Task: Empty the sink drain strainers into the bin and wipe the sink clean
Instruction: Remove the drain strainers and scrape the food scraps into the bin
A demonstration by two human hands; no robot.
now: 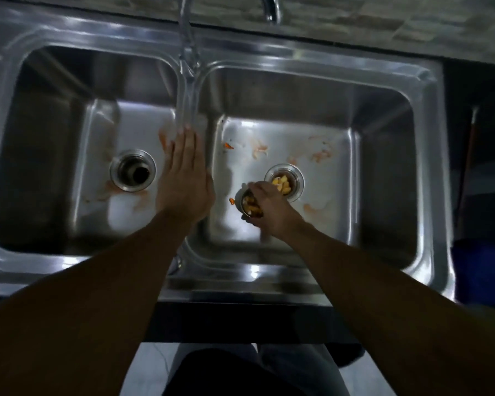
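Your right hand (pixel 272 208) grips a strainer (pixel 250 206) of food scraps low in the right basin, at 8 o'clock of the second strainer (pixel 284 182), which sits full in its drain. Your left hand (pixel 185 178), fingers straight and together, hovers over the sink (pixel 240 282) divider, at 3 o'clock of the left drain (pixel 133 170).

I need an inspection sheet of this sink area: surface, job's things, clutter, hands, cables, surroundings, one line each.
Surface: steel double sink, orange smears in both basins.
Job's things: held strainer with scraps, over right basin; seated strainer full, in right drain; left drain open.
Clutter: orange scraps on right basin floor.
Hands: left hand flat, open; right hand grips held strainer.
Cables: nothing seen.
Surroundings: faucet above divider; blue container at right.
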